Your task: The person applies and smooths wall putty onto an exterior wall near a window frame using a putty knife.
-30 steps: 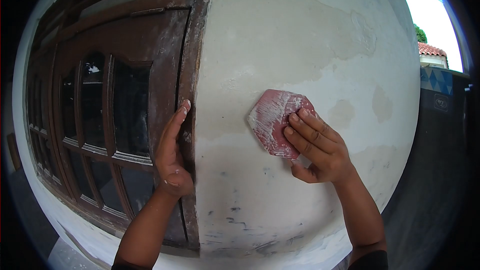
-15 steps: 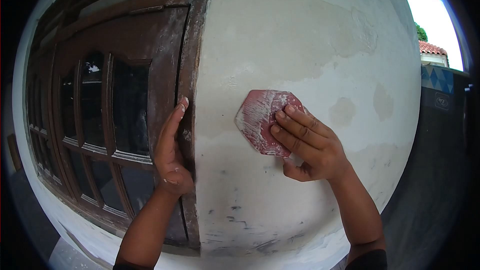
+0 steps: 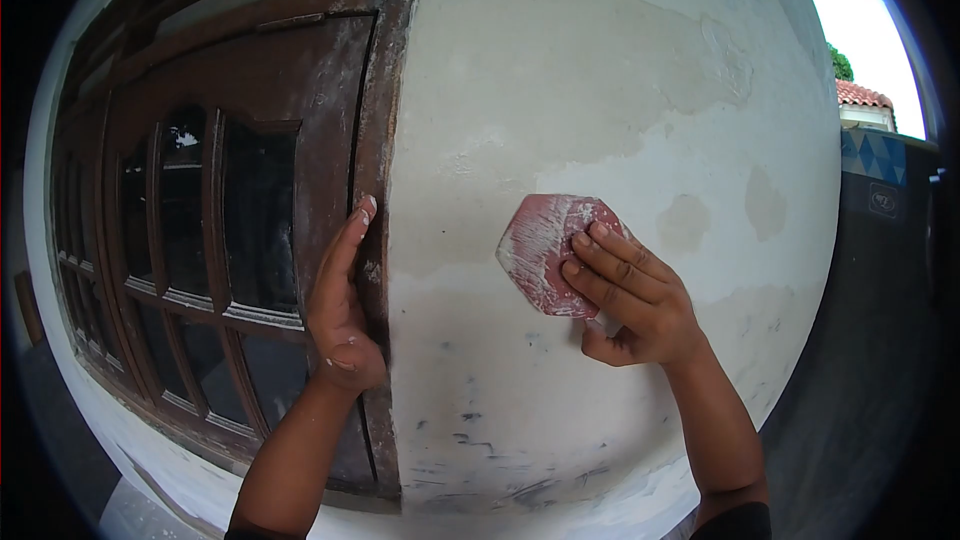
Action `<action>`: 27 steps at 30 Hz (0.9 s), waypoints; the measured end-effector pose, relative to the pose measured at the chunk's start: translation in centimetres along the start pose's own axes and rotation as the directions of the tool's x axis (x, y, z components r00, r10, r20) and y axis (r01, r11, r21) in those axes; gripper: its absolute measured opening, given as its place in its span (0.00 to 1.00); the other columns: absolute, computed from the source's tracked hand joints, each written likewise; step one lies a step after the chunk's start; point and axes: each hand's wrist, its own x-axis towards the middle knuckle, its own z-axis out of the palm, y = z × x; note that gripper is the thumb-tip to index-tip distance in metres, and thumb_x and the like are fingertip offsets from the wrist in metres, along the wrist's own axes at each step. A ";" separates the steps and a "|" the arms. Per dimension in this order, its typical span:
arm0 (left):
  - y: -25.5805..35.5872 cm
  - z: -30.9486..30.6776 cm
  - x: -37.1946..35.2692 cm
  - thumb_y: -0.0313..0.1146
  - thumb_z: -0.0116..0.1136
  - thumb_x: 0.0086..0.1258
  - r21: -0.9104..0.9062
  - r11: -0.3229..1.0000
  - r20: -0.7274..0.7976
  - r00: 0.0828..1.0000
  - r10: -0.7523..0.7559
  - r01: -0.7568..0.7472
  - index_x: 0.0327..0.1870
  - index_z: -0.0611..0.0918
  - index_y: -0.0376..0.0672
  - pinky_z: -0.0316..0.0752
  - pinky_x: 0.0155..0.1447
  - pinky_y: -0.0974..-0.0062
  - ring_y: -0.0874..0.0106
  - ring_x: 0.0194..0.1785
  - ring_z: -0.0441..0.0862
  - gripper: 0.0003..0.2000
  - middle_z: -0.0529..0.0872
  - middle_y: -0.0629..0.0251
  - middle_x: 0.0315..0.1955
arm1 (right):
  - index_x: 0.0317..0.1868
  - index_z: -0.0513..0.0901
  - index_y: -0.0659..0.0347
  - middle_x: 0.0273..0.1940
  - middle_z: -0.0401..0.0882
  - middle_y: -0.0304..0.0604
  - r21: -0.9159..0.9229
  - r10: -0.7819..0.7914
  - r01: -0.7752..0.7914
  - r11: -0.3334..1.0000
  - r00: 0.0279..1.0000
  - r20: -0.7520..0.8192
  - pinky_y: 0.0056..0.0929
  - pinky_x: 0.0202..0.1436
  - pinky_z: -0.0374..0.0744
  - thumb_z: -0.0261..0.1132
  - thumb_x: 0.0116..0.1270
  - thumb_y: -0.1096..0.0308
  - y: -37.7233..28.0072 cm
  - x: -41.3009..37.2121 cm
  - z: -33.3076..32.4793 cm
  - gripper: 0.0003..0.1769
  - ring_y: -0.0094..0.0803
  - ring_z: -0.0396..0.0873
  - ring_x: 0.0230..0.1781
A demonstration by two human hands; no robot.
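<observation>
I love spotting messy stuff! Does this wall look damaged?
Yes. The white plastered wall around the red sandpaper sheet is blotchy, with beige patches up high and dark scuff marks low down. White dust smears the edge of the brown wooden window frame.

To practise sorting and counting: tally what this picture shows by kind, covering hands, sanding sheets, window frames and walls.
hands: 2, left hand and right hand
red sanding sheet: 1
wooden window frame: 1
plastered wall: 1
Total: 5

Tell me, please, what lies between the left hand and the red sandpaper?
The wooden frame edge, then bare patchy wall up to the sandpaper, in the head view.
</observation>
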 end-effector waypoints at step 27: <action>0.1 0.0 0.0 0.82 0.29 0.66 -0.019 1.000 0.008 1.000 0.000 0.000 0.73 0.66 0.22 0.59 0.80 0.58 0.53 0.76 0.69 0.60 0.72 0.38 0.71 | 0.54 0.90 0.61 0.60 0.85 0.50 0.015 0.142 -0.141 0.990 0.987 -0.081 0.43 0.70 0.79 0.68 0.47 0.69 -1.1 -0.7 -0.1 0.28 0.46 0.79 0.67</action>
